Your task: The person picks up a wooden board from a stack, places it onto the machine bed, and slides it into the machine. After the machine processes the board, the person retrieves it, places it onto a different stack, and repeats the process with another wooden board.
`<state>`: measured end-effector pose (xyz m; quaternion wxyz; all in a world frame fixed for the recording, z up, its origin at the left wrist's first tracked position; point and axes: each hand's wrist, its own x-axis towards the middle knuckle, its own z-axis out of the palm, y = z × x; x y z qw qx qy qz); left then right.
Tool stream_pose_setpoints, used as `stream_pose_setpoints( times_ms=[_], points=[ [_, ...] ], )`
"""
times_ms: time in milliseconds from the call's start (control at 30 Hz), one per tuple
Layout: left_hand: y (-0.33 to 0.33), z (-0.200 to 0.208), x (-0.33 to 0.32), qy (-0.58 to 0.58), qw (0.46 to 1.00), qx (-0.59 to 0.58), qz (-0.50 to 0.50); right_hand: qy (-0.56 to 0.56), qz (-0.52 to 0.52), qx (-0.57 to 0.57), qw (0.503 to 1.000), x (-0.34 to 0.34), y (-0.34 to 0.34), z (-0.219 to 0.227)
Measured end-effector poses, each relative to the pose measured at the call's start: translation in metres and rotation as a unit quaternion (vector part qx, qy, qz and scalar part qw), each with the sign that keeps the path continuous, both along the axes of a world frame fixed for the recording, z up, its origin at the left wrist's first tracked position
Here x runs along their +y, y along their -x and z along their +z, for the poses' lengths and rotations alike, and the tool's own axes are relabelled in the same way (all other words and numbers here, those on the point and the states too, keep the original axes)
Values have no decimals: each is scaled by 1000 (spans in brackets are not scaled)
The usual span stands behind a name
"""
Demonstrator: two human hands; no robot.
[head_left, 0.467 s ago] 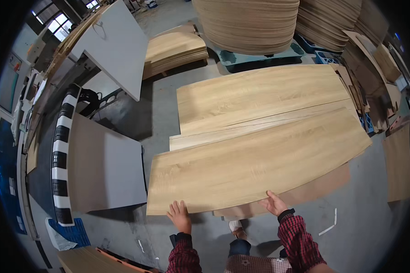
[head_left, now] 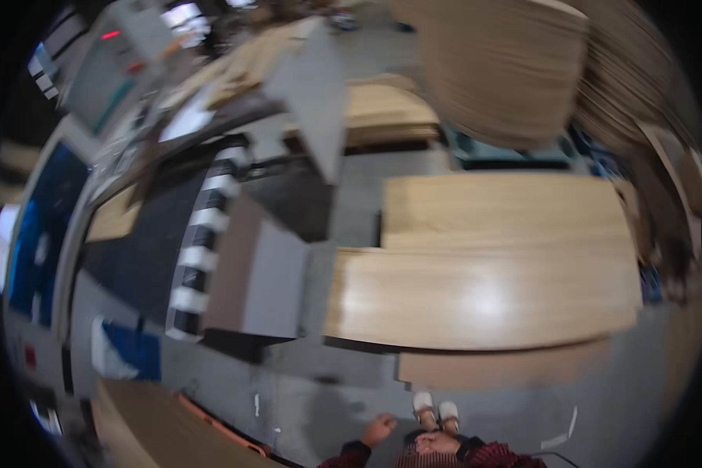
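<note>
Blurred frame. Left hand (head_left: 380, 430) loosely curled, grip holding nothing, near the person's white shoes (head_left: 435, 408). Right hand at the waist; its grip cannot be told. Beyond the shoes, well clear of both hands: pale wood-grain panel (head_left: 483, 296), glossy, atop a brown board (head_left: 499, 366). Farther beyond: stacked veneer sheets (head_left: 499, 70).

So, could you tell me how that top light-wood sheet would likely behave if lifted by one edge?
The top light-wood sheet looks broad and thin, so it would probably flex and sag. Its glossy glare suggests a fairly slippery face, so it might slide off the stack.
</note>
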<state>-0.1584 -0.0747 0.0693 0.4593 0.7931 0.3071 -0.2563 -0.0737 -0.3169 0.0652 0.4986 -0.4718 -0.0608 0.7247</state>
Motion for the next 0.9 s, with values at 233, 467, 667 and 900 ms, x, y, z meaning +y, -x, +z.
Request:
stream_pose_setpoints(
  times_ms=[233, 467, 667, 900],
  points=[
    [143, 50, -35, 108, 939, 14, 326, 24, 53, -69, 996, 8, -56, 12],
    [240, 102, -7, 189, 769, -54, 609, 38, 144, -192, 970, 114, -64, 104],
    [331, 98, 74, 150, 757, -62, 633, 46, 246, -149, 957, 286, 85, 116],
    [454, 106, 243, 156, 630, -159, 744, -302, 559, -280, 719, 520, 274, 232]
  ],
)
